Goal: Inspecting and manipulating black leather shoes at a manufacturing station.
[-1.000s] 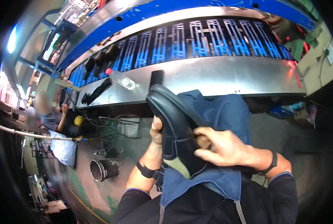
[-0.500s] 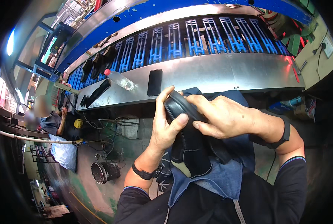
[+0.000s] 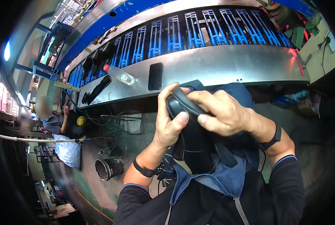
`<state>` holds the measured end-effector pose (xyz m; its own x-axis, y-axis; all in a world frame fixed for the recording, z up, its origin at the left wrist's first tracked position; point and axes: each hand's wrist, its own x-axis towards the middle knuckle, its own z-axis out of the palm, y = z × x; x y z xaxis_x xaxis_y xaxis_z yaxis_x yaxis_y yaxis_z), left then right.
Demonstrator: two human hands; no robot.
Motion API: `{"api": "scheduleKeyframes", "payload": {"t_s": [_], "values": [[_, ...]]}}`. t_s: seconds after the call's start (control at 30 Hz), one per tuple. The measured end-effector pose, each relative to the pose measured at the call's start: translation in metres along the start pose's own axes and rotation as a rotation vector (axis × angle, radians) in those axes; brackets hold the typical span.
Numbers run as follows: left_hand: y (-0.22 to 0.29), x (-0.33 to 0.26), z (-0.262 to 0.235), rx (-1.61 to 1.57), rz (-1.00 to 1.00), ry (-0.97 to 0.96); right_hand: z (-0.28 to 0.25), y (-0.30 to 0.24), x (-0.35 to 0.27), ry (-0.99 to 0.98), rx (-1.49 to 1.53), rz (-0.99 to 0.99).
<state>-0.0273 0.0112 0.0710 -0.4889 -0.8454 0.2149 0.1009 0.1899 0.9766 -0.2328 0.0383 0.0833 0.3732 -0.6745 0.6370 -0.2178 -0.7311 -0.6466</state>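
Above the apron [image 3: 227, 183], the left hand [image 3: 168, 125] clasps the shoe [image 3: 193, 157] at its toe and the right hand [image 3: 225, 112] pinches the sole [image 3: 186, 104], which meets the toe while its heel end looks not yet joined.

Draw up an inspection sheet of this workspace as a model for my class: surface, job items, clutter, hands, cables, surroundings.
Surface: shiny metal ledge in front of a row of blue brackets.
Job items: black shoe, toe toward the ledge; the dark sole lies along its toe, its other end standing away from the upper.
Clutter: red-capped bottle on its side, dark phone and a black item, all on the ledge.
Hands: left wraps the toe; right pinches the sole's edge.
Cables: dark cable on the right wall.
Surroundings: grimy bucket, pale bag, another person at left.
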Motion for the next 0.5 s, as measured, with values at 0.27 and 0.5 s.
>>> {"api": "scheduleKeyframes", "payload": {"t_s": [0.27,0.5], "values": [[-0.029,0.002,0.005,-0.092,-0.108,0.004,0.012,-0.030,-0.004,-0.140,-0.525,0.232],[-0.089,0.000,-0.001,-0.503,-0.412,0.027,0.041,-0.042,-0.055,-0.142,-0.626,0.411]]}}
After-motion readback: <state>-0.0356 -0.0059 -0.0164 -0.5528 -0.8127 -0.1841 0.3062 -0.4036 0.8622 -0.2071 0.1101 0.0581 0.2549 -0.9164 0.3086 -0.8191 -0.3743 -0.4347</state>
